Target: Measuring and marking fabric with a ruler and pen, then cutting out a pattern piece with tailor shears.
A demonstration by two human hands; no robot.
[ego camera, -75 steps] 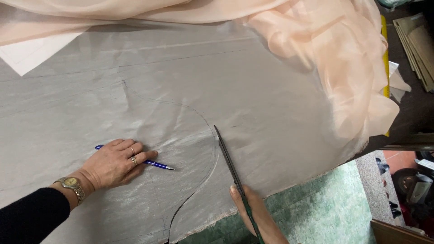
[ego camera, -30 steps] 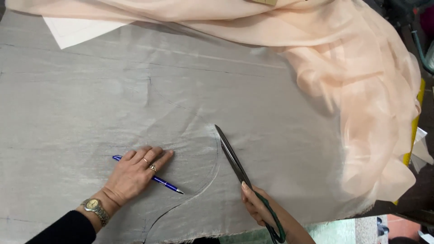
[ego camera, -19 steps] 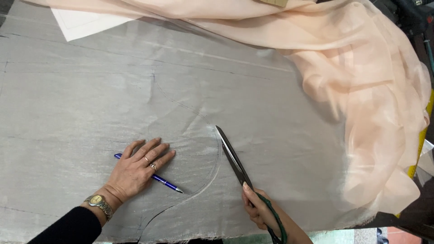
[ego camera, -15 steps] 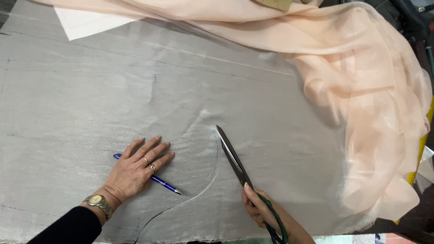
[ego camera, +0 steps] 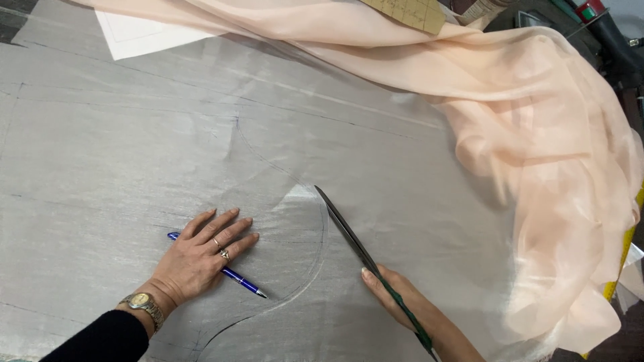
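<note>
A large sheet of grey silky fabric (ego camera: 134, 154) lies spread flat, with a curved drawn line and a cut running along it. My left hand (ego camera: 201, 255) presses flat on the fabric, fingers apart, on top of a blue pen (ego camera: 241, 281). It wears rings and a wristwatch. My right hand (ego camera: 409, 308) grips long scissors (ego camera: 349, 234) with green handles. Their blades are closed and point up-left, with the tip at the top of the curved line.
Peach sheer fabric (ego camera: 537, 147) is piled along the top and right side. A white paper sheet (ego camera: 144, 37) lies under it at the top left. A tan gridded pattern card (ego camera: 409, 10) sits at the top edge. A yellow tape or ruler (ego camera: 620, 258) shows at the far right.
The view has shifted, so the fabric sits lower and more to the right. The left hand stays pressed on the pen. The right hand and scissors hold about the same place on the curve.
</note>
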